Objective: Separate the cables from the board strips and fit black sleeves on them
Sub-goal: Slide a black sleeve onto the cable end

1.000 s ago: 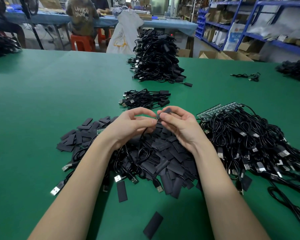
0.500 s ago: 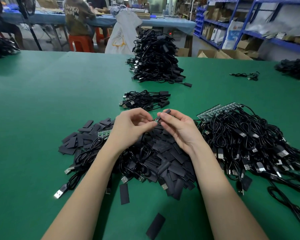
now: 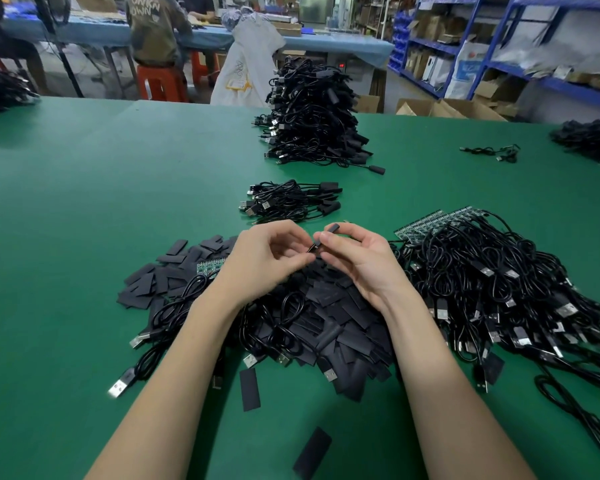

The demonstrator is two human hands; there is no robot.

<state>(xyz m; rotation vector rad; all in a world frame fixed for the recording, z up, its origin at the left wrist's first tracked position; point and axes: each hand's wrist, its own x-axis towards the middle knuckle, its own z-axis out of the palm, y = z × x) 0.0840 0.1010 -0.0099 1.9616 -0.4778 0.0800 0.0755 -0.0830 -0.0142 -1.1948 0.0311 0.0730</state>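
Black sleeves (image 3: 329, 327) lie in a loose heap on the green tabletop (image 3: 84, 202), directly under both hands, with cables (image 3: 284, 306) tangled through the heap and their metal plugs poking out at its near edge. The left hand (image 3: 264, 261) has its fingers curled, thumb and forefinger pressed together at the near end of a small dark piece. The right hand (image 3: 357, 258) pinches a single sleeve (image 3: 330, 230) between thumb and fingertips, its upper end standing clear above the fingers. The two hands nearly meet over the heap; whether the left holds a cable tip going into that sleeve is too small to tell.

A short green board strip (image 3: 210, 265) peeks out from the heap beside the left wrist. To the right, a large mass of unprocessed cables (image 3: 499, 292) spreads across the tabletop, with longer board strips (image 3: 430, 221) at its far edge and the cable ends attached there. Two stray sleeves lie apart on the near tabletop, one (image 3: 249, 389) just off the heap and another (image 3: 312, 453) closer to the viewer.

Beyond the hands sits a small bundle of finished cables (image 3: 288, 200), and farther back a tall stack of them (image 3: 312, 116). A few loose cables (image 3: 492, 153) lie far right. In the background a person (image 3: 156, 29) sits on an orange stool (image 3: 160, 83) at another table, and blue shelving (image 3: 499, 36) holds cardboard boxes.
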